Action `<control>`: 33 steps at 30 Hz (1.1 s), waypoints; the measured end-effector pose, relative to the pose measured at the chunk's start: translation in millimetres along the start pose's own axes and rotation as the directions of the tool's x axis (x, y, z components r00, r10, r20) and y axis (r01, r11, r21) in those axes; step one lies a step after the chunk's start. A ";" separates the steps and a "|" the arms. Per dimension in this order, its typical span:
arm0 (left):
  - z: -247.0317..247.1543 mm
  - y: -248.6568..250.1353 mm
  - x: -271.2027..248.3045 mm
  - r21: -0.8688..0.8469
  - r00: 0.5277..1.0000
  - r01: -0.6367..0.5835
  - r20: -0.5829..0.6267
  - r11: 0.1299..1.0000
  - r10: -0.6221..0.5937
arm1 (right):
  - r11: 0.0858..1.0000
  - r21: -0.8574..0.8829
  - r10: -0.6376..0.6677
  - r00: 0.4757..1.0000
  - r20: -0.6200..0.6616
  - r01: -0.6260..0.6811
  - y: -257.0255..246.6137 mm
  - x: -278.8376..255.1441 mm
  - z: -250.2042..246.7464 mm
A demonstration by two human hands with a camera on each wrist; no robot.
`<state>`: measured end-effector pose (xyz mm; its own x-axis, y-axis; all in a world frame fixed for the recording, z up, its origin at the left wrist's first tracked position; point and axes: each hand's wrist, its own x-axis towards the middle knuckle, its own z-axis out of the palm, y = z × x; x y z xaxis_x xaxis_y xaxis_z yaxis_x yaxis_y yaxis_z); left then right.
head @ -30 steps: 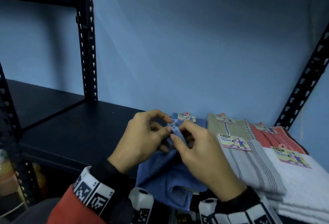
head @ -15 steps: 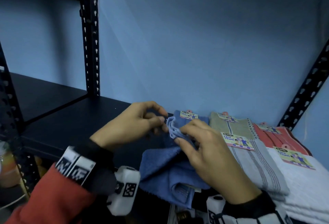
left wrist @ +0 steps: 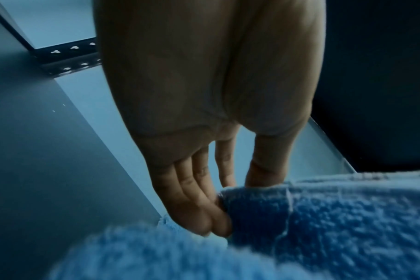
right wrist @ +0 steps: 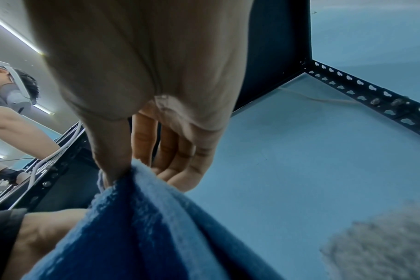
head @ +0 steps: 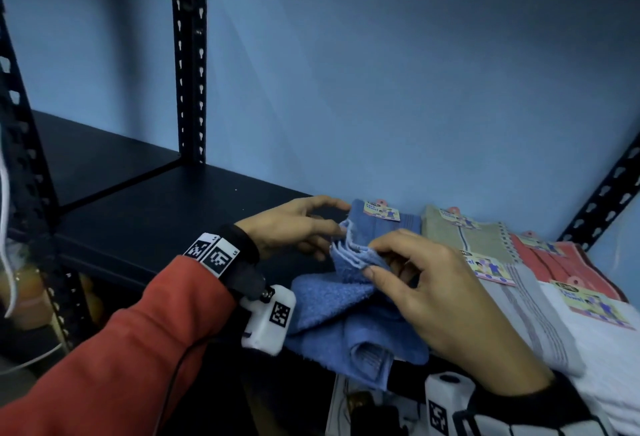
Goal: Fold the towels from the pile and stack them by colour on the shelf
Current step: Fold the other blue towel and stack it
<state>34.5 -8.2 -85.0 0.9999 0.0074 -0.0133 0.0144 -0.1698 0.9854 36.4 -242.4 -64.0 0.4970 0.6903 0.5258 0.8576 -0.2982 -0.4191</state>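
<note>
A blue towel [head: 346, 307] is seen held at the front edge of a dark shelf [head: 145, 224], its bunched corners pinched between thumb and forefinger of the right hand [head: 446, 300]; in the right wrist view the cloth [right wrist: 142, 223] is clamped under the thumb of that hand [right wrist: 142, 79]. The left hand [head: 291, 227] is shown with fingers extended and relaxed, their tips touching the towel's hemmed edge just left of the right hand's grip; in the left wrist view the straight fingers [left wrist: 199, 217] are pressed against the blue fabric [left wrist: 324, 217] without curling round it.

Half a second earlier both hands were pinched together on the same gathered corners; since then the left hand has let go and moved leftward, and the corners are now fanned out above the right thumb. The rest of the towel hangs below both hands over the shelf's front lip.

Beyond the hands, a folded blue towel with a paper label [head: 384, 224] lies at the back of the shelf. To the right of the right hand, a beige towel [head: 464, 234], a grey striped towel [head: 526, 307], a red towel [head: 568, 259] and a white towel [head: 609, 359] are laid side by side, overlapping.
</note>
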 end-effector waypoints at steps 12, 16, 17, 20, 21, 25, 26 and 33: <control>5.1 -14.0 -4.0 0.318 0.982 -0.052 -0.155 0.947 0.106 | 0.999 0.047 0.002 1.000 0.019 -0.002 -4.7 -5.4 -3.6; 9.8 -15.4 -5.4 0.579 0.928 -0.078 -0.256 0.812 0.272 | 0.999 0.053 0.000 1.000 0.012 -0.001 -1.6 -5.3 -4.2; 11.4 -14.2 -6.4 0.603 0.918 -0.089 -0.260 0.793 0.301 | 0.999 0.051 0.000 1.000 0.008 -0.001 -1.1 -5.5 -4.3; 14.0 -11.8 -9.8 0.653 0.911 -0.097 -0.246 0.751 0.332 | 0.998 0.056 -0.001 1.000 -0.026 0.003 -1.0 -5.7 -5.4; 13.4 -11.8 -10.7 0.666 0.913 -0.096 -0.237 0.740 0.332 | 0.998 0.055 -0.002 0.999 -0.036 0.004 -1.2 -5.6 -5.9; 10.6 -12.9 -13.0 0.703 0.926 -0.095 -0.197 0.705 0.322 | 0.999 0.042 0.003 0.998 -0.055 0.000 -0.2 -5.9 -8.2; 11.6 -12.6 -13.4 0.704 0.927 -0.103 -0.188 0.703 0.324 | 0.999 0.040 0.003 0.999 -0.053 -0.001 0.3 -6.0 -8.2; 20.6 -12.4 -14.0 0.683 0.865 -0.109 -0.294 0.723 0.408 | 0.999 0.048 0.014 0.999 -0.033 -0.013 -1.5 -5.3 -6.5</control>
<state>20.5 -26.5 -100.6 0.8689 0.2267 0.4401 -0.0949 -0.7962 0.5976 33.4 -250.0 -61.4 0.5135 0.6638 0.5438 0.8438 -0.2752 -0.4608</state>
